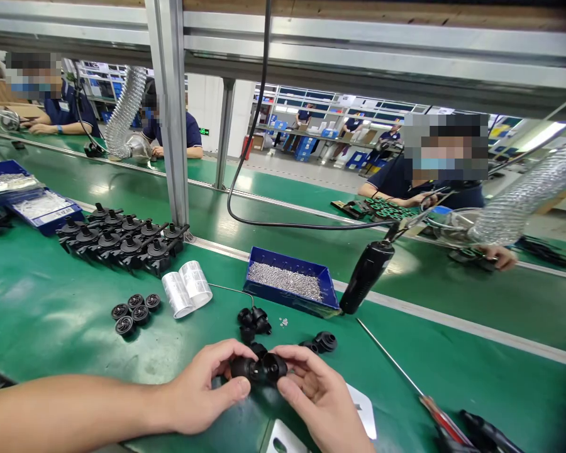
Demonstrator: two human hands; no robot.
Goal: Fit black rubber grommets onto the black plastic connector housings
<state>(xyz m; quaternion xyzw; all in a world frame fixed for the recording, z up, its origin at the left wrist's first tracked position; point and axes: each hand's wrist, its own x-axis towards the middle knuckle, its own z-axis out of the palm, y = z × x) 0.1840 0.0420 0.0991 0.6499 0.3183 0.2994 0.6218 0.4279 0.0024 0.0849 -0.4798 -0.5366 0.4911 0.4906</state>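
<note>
Both hands: left hand [202,393] and right hand [316,396] gripped one black part [259,368] | finished units [122,239] far left-ahead | loose pieces [255,321] just beyond fingers.

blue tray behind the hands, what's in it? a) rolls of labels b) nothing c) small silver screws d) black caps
c: the blue tray holds a heap of small silver screws; the black caps and the label rolls lie on the green mat to its left.

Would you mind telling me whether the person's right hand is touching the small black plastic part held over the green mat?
Touching: the head view shows the right hand fingers wrapped against the black plastic part.
</note>
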